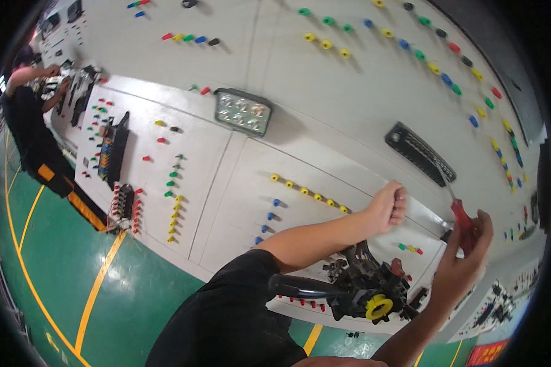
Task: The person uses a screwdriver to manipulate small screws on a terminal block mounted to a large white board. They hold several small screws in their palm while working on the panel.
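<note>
My right hand (pixel 462 263) grips the red handle of a screwdriver (pixel 464 221). The screwdriver's thin metal shaft points up and away, its tip at the near right end of a black rectangular slatted lamp or vent (pixel 413 150) on the white panel. To the left of it, my left hand (pixel 387 209) is closed, its fingers curled in; whatever they may hold is hidden. Below my left forearm a black steering-column switch assembly with a yellow ring (pixel 379 307) and a long stalk is mounted on the panel.
Coloured sockets (pixel 326 44) in rows stud the white panel (pixel 343 110). A rectangular LED lamp (pixel 243 112) projects from it. At the far left another person (pixel 33 131) works by a fuse box (pixel 111 153). Green floor (pixel 134 275) with yellow lines lies below.
</note>
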Available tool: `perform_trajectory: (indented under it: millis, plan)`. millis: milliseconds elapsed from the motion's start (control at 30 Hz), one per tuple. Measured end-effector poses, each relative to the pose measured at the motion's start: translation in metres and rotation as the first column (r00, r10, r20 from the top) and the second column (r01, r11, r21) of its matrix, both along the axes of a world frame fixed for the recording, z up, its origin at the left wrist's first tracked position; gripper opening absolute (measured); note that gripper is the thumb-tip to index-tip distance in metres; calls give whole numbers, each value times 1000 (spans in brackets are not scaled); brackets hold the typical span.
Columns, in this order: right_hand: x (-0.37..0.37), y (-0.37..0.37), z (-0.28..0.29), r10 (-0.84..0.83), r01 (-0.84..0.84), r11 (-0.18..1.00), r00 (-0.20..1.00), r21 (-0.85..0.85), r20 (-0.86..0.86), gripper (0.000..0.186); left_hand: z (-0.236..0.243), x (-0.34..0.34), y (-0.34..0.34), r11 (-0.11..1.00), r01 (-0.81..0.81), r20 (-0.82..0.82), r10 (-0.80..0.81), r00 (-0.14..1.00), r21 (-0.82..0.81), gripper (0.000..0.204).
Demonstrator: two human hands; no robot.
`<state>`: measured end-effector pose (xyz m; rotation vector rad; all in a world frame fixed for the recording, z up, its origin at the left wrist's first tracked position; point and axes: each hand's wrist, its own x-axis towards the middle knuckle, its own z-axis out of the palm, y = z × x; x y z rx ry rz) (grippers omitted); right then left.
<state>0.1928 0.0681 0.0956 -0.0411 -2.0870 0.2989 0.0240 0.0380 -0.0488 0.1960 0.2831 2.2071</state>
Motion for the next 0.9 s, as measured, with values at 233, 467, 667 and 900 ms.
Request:
perform_trajectory:
  millis: [233,467,667,900]
  plan:
    - [-10,-10,-5,33,-20,975,998,-221,55,30,-2,-3,-6,999,16,26,-16,1000,-30,31]
    - [-23,-7,-26,-68,45,960,995,-278,-74,29,-2,-13,-12,997,79,41,-79,996,15,29]
    - [-21,-20,-25,-126,130,963,991,-235,32,50,6,-8,-5,990,133,75,-137,988,46,27]
    - [-23,-52,-18,-250,301,922,943,-242,218,38,9,-8,-6,972,226,150,-234,961,69,24]
